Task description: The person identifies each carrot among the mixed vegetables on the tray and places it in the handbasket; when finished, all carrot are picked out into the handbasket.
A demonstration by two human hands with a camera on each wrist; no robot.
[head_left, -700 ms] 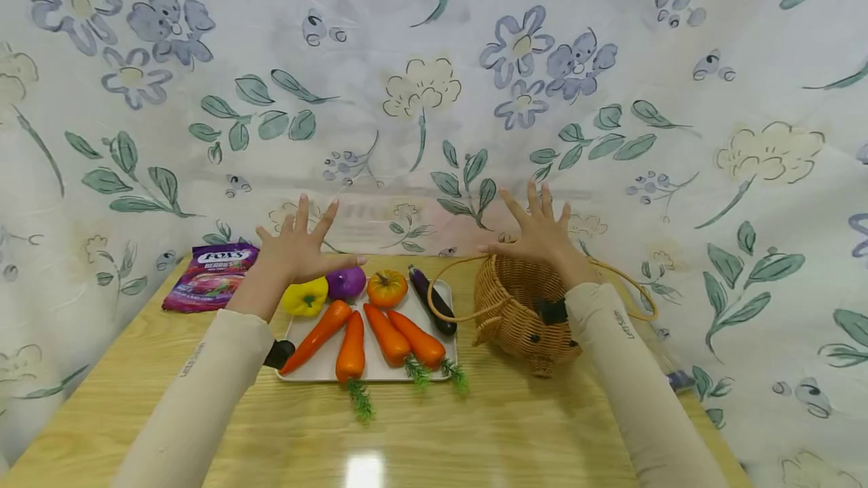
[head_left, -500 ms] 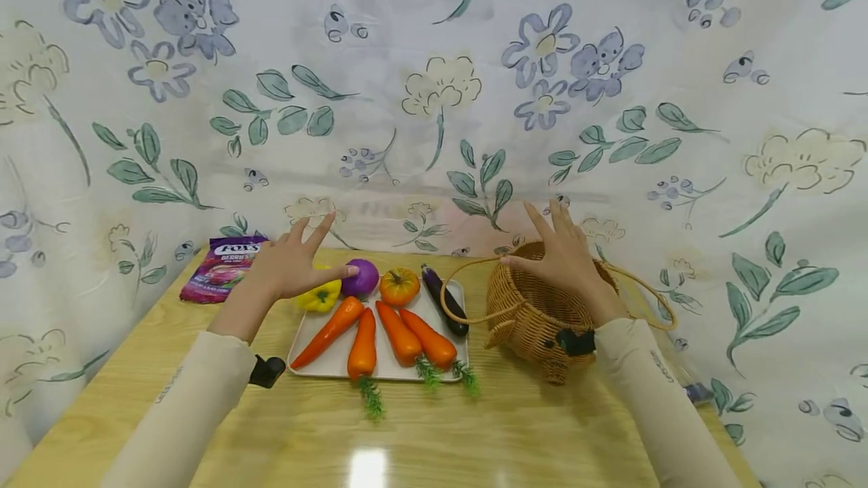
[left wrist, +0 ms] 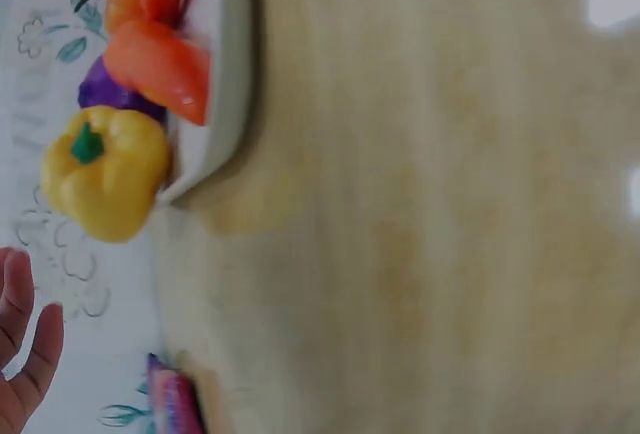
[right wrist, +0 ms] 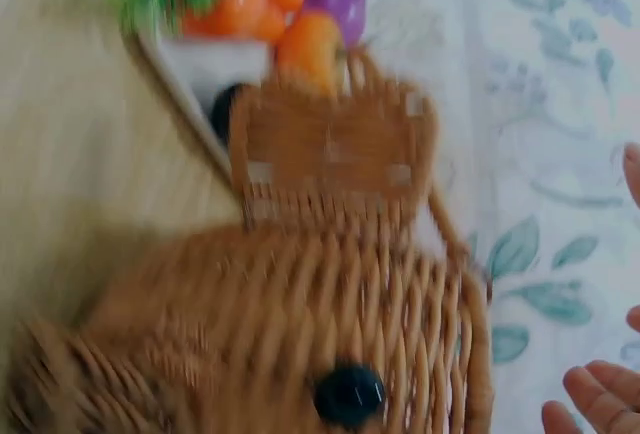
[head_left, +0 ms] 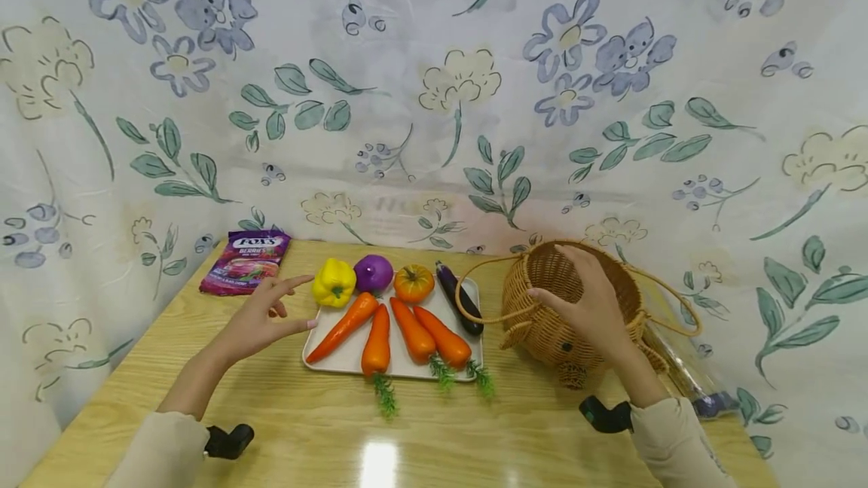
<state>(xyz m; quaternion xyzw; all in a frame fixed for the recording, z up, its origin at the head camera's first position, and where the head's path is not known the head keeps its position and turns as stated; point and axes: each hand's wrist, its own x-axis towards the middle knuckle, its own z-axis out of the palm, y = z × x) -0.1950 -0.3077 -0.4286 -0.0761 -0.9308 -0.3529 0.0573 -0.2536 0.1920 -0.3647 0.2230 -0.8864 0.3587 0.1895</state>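
Observation:
A pale tray [head_left: 342,360] holds several orange carrots [head_left: 377,341], a purple onion [head_left: 374,273], a small orange pumpkin [head_left: 414,283] and a dark eggplant [head_left: 459,298]. The yellow bell pepper [head_left: 334,282] sits at its back left corner. My left hand [head_left: 261,318] hovers left of the tray, thumb and fingers apart and holding nothing; only fingertips [left wrist: 38,359] show in the left wrist view. Over the wicker basket [head_left: 542,326], shaped like an animal's head, is my right hand [head_left: 590,303], fingers loosely bent and nothing in them. Whether it touches the basket I cannot tell.
A purple candy bag [head_left: 247,262] lies at the back left of the wooden table [head_left: 298,428]. Looped handles [head_left: 667,292] stick out at the basket's sides. A clear plastic package [head_left: 685,375] lies to its right. Floral cloth [head_left: 420,172] hangs behind.
Both hands have come down from above, spread fingers relaxing and bending. The left is now beside the tray, the right lower before the basket. The head view has shifted left, so the scene sits farther right.

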